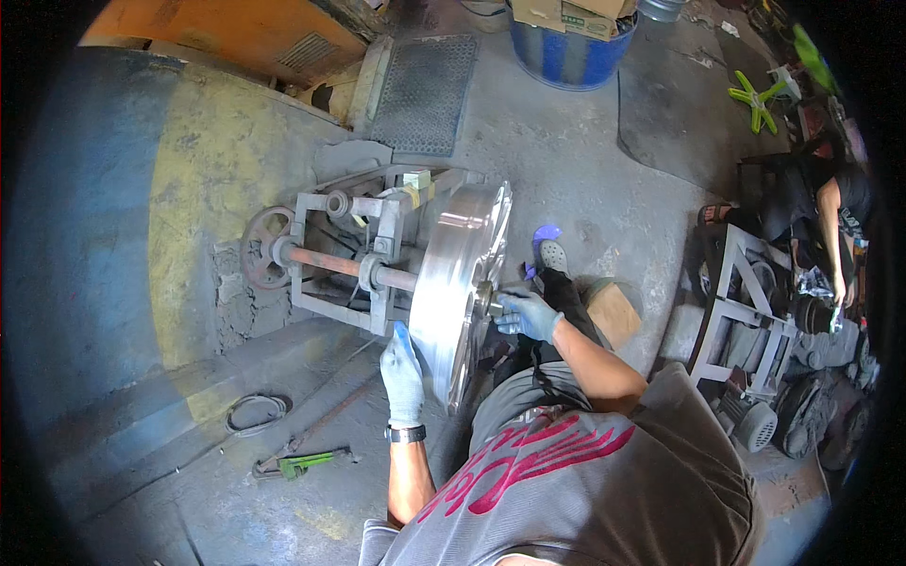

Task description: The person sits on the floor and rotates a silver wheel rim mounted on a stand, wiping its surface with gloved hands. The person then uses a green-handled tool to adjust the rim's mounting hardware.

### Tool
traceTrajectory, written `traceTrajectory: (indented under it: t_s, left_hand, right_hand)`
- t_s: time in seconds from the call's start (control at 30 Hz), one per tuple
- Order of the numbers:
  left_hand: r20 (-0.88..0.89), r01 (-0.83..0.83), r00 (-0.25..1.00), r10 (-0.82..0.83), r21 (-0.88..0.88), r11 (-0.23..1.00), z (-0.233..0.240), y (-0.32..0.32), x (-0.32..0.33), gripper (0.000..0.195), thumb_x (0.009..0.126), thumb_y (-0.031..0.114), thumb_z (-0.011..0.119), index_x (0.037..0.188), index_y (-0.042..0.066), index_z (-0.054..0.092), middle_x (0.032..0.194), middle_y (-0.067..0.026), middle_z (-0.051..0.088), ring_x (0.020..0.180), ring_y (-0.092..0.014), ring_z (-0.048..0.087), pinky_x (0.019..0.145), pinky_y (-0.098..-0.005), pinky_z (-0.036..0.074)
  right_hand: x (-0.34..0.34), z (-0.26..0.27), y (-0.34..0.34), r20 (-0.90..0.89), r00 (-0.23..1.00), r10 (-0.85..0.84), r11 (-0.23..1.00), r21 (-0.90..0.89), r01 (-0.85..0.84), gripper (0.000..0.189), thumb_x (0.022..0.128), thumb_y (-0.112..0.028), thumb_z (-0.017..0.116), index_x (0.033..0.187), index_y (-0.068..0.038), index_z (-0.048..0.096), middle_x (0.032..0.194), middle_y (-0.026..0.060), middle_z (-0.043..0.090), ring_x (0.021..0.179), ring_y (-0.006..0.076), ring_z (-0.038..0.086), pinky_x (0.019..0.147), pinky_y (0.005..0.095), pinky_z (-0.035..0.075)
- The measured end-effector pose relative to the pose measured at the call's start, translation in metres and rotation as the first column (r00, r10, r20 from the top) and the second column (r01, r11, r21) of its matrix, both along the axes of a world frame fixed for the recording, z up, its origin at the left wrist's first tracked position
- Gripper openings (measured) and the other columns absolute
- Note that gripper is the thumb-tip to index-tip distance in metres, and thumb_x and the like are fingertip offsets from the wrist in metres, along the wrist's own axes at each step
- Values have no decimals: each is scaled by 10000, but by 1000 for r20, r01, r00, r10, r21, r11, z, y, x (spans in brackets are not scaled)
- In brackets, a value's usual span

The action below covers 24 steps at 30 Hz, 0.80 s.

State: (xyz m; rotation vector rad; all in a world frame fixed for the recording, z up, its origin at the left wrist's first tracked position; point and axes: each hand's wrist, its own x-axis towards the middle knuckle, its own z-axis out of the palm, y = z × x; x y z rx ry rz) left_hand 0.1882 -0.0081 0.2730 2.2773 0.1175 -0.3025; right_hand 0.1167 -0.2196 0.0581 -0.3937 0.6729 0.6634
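Note:
A bright metal vehicle wheel [442, 297] sits on the end of a rusty horizontal shaft [325, 260], facing me at a slant. My left hand [402, 375], in a light knit glove with a bluish coating, lies along the wheel's near left edge. Some of its fingers are hidden, so its grip is unclear. At the wheel's centre, my right hand [527, 315], gloved the same way, has its fingers around a brass-coloured hub fitting [485, 300]. A grey steel frame [386, 233] carries the shaft in bearing blocks, with a pulley [267, 247] at the wall end.
On the floor to the left lie a coiled cable [258, 414] and a green pipe wrench [304, 463]. A cardboard piece [613, 315] is beside my leg. Rightward, another person [828, 205] works at a second frame [750, 304]. A blue tub [570, 53] stands ahead.

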Motion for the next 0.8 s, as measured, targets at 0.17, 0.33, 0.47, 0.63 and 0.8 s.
traceTrajectory:
  t_s: [0.17,0.33,0.47,0.63,0.8]
  left_hand:
    - [36,47,998,-48,30,998,4,0,0,499,1052,330,379,797,-84,492,648,-146,434,627,-204,382,600,-388,359]
    - [9,92,996,-94,111,990,3,6,1,481,1053,307,372,856,-99,536,693,-195,513,637,-249,421,622,-392,387]
    - [-55,53,997,-49,62,997,-2,10,-1,443,1048,281,376,1001,-110,579,840,-262,609,733,-359,535,690,-416,430]
    - [6,155,987,-158,166,974,-14,18,-1,424,1042,263,376,1091,-108,576,956,-300,627,837,-424,578,739,-438,444]
    - [-42,71,997,-67,111,991,3,7,-1,409,1042,238,366,1063,-109,582,931,-322,602,830,-433,582,727,-458,439]
  right_hand:
    - [4,15,-2,-72,995,-70,997,14,71,398,923,-291,648,1258,-144,493,1073,115,611,861,268,630,739,425,550]
    - [5,10,8,22,988,-153,987,-43,154,393,898,-213,681,1244,-142,508,1074,78,618,867,242,654,739,401,544]
    - [5,26,9,103,985,-139,960,-232,160,394,882,-201,698,1230,-144,522,1050,68,620,877,214,656,707,372,542]
    - [9,-15,-3,-179,983,23,991,133,2,356,904,-301,671,1175,-112,539,1055,72,613,834,219,651,683,403,549]
    - [2,14,11,275,961,-8,892,-432,131,356,906,-317,667,1191,-147,538,1022,61,594,929,217,629,727,416,534]
